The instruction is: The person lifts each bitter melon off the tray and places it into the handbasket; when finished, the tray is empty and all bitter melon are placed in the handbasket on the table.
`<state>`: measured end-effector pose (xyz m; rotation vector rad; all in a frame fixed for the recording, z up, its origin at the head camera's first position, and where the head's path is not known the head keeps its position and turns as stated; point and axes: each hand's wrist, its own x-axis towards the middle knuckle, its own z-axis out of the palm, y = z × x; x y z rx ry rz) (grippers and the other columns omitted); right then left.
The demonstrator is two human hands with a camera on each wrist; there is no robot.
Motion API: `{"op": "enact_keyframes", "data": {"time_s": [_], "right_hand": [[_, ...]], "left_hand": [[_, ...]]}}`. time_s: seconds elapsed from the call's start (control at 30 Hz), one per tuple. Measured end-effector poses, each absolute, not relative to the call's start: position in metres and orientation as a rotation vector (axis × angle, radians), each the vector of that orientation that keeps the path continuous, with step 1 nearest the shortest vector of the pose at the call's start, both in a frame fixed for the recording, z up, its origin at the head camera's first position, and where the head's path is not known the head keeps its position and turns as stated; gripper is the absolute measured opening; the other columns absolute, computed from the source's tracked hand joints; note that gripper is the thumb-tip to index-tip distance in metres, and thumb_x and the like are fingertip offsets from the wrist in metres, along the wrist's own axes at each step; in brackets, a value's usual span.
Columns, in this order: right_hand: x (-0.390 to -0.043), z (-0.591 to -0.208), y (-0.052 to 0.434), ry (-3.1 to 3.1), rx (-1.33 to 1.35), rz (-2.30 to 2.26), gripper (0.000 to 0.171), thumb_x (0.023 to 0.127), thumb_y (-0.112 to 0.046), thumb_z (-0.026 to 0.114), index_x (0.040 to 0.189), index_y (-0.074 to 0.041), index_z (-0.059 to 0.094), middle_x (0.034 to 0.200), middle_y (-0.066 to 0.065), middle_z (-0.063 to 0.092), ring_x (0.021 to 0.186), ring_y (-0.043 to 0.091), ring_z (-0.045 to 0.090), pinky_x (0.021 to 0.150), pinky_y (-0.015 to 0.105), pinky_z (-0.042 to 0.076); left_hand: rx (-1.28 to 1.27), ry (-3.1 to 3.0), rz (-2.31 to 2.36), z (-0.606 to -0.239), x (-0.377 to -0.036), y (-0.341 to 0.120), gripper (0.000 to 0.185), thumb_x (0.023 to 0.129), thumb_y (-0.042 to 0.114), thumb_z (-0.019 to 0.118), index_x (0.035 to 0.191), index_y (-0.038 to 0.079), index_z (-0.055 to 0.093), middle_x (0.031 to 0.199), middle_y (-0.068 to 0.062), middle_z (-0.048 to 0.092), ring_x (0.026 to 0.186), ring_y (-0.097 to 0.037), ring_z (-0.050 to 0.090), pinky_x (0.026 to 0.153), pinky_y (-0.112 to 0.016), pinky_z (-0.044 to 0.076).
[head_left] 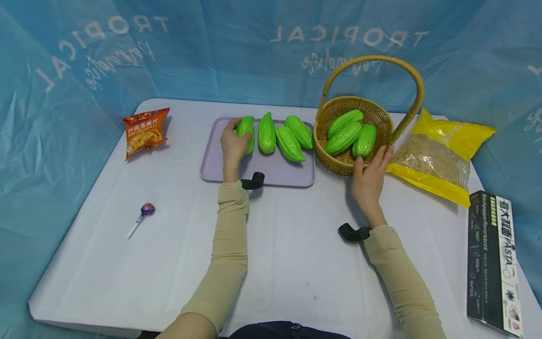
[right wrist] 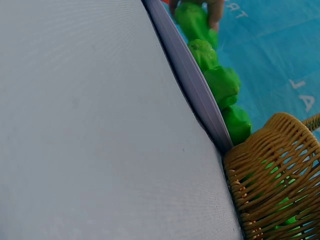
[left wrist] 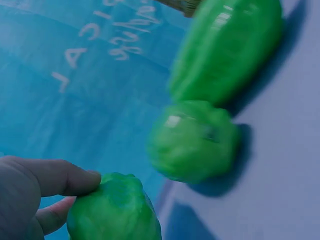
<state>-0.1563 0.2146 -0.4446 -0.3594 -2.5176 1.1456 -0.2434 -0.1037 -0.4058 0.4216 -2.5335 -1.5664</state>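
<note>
My left hand (head_left: 234, 146) grips a green bitter melon (head_left: 250, 128) at the left end of the lilac tray (head_left: 228, 173). In the left wrist view, thumb and finger press on that melon (left wrist: 117, 210). Three more bitter melons lie on the tray: an upright one (head_left: 267, 134), a slanted one (head_left: 289, 144) and one behind it (head_left: 299, 132). At the tray's right end stands a wicker basket (head_left: 334, 162) with a tall handle, and three bitter melons (head_left: 345, 137) lie inside it. My right hand (head_left: 369, 181) rests on the basket's front right side, fingers extended.
An orange snack bag (head_left: 146, 132) stands at the back left, with a wrapped lollipop (head_left: 141, 219) in front. Right of the basket lies a yellow bag (head_left: 440, 153) with a see-through window. A black and white pasta box (head_left: 493, 261) lies along the right edge. Blue curtain (head_left: 254, 52) hangs behind.
</note>
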Motion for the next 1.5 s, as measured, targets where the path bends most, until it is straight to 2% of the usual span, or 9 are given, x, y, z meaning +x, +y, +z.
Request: {"op": "enact_keyframes", "data": {"time_s": [0.2, 0.43, 0.73, 0.97, 1.07, 1.17, 1.33, 1.5], "right_hand": [[-0.155, -0.444, 0.215, -2.527, -0.365, 1.14, 0.072, 0.102, -0.034, 0.037, 0.155, 0.0, 0.003, 0.163, 0.013, -0.01, 0.152, 0.025, -0.001, 0.117, 0.05, 0.025], [-0.156, -0.445, 0.214, -2.521, -0.359, 1.143, 0.072, 0.102, -0.034, 0.037, 0.155, 0.0, 0.003, 0.163, 0.013, -0.009, 0.152, 0.025, -0.002, 0.118, 0.049, 0.024], [-0.157, -0.445, 0.214, -2.526, -0.359, 1.146, 0.072, 0.102, -0.036, 0.036, 0.155, 0.0, 0.003, 0.163, 0.012, -0.01, 0.152, 0.024, -0.003, 0.118, 0.049, 0.024], [-0.157, -0.446, 0.214, -2.521, -0.36, 1.138, 0.072, 0.102, -0.037, 0.036, 0.155, 0.0, 0.003, 0.163, 0.013, -0.01, 0.151, 0.025, -0.002, 0.117, 0.05, 0.026], [-0.157, -0.447, 0.214, -2.519, -0.361, 1.144, 0.072, 0.102, -0.036, 0.036, 0.155, 0.0, 0.003, 0.163, 0.013, -0.01, 0.152, 0.025, -0.001, 0.116, 0.051, 0.027], [-0.156, -0.447, 0.213, -2.522, -0.363, 1.147, 0.072, 0.102, -0.036, 0.036, 0.155, 0.0, 0.003, 0.163, 0.013, -0.01, 0.152, 0.025, -0.002, 0.116, 0.051, 0.027], [-0.157, -0.447, 0.214, -2.523, -0.365, 1.138, 0.073, 0.102, -0.037, 0.036, 0.155, 0.0, 0.003, 0.163, 0.013, -0.01, 0.152, 0.025, -0.001, 0.115, 0.051, 0.029], [-0.158, -0.446, 0.214, -2.517, -0.364, 1.142, 0.072, 0.102, -0.034, 0.038, 0.155, 0.001, 0.004, 0.163, 0.013, -0.01, 0.152, 0.025, -0.001, 0.115, 0.051, 0.029]], "left_hand": [[0.339, -2.429, -1.612, -0.385, -0.236, -0.106, 0.051, 0.09, 0.009, 0.061, 0.14, 0.01, 0.05, 0.142, -0.013, 0.051, 0.128, -0.029, 0.049, 0.107, -0.041, 0.042], [0.234, -2.349, -1.657, -0.367, -0.227, -0.105, 0.051, 0.09, 0.009, 0.062, 0.14, 0.009, 0.051, 0.141, -0.012, 0.053, 0.117, -0.033, 0.056, 0.098, -0.042, 0.047], [0.033, -2.315, -1.753, -0.346, -0.217, -0.091, 0.051, 0.092, 0.007, 0.061, 0.141, 0.011, 0.05, 0.143, -0.01, 0.05, 0.116, -0.03, 0.056, 0.089, -0.036, 0.05], [-0.201, -2.355, -1.734, -0.331, -0.206, -0.061, 0.051, 0.091, 0.007, 0.063, 0.14, 0.011, 0.051, 0.142, -0.011, 0.05, 0.119, -0.03, 0.057, 0.091, -0.039, 0.052], [-0.283, -2.409, -1.708, -0.328, -0.204, -0.045, 0.051, 0.09, 0.007, 0.064, 0.14, 0.012, 0.052, 0.142, -0.01, 0.051, 0.118, -0.027, 0.057, 0.091, -0.037, 0.052], [-0.381, -2.506, -1.631, -0.323, -0.204, -0.03, 0.051, 0.091, 0.01, 0.064, 0.14, 0.015, 0.052, 0.142, -0.008, 0.05, 0.12, -0.024, 0.055, 0.095, -0.035, 0.049], [-0.569, -2.632, -1.492, -0.309, -0.209, -0.009, 0.052, 0.093, 0.015, 0.062, 0.143, 0.018, 0.048, 0.147, -0.005, 0.046, 0.134, -0.021, 0.044, 0.108, -0.035, 0.038], [-0.677, -2.69, -1.388, -0.296, -0.215, 0.009, 0.052, 0.094, 0.016, 0.061, 0.144, 0.019, 0.046, 0.148, -0.002, 0.045, 0.138, -0.018, 0.041, 0.108, -0.031, 0.038]]}}
